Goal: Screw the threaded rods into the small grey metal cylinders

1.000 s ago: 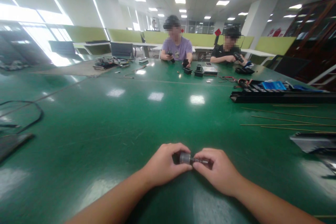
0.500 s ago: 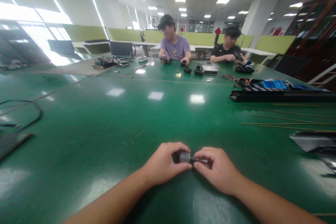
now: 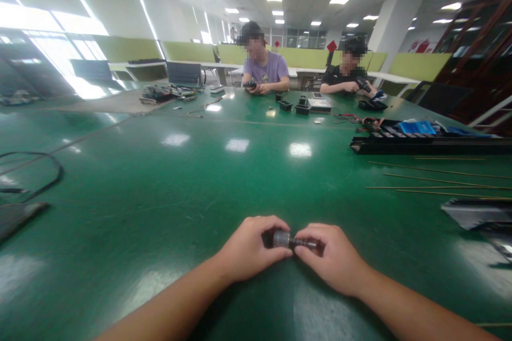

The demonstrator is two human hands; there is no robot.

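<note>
Left hand (image 3: 251, 250) curls around the cylinder (image 3: 281, 238), right hand (image 3: 336, 260) pinches the shaft (image 3: 305, 243), the two facing closely over the table (image 3: 240, 181)

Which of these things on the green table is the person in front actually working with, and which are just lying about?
In hand:
- grey cylinder, in the left hand
- thin shaft, in the right hand

Lying about, apparently:
- thin rods
- blue packet
- black cable

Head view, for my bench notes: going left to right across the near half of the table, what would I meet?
Black cable, left hand, metal part, right hand, thin yellowish rods.
</note>
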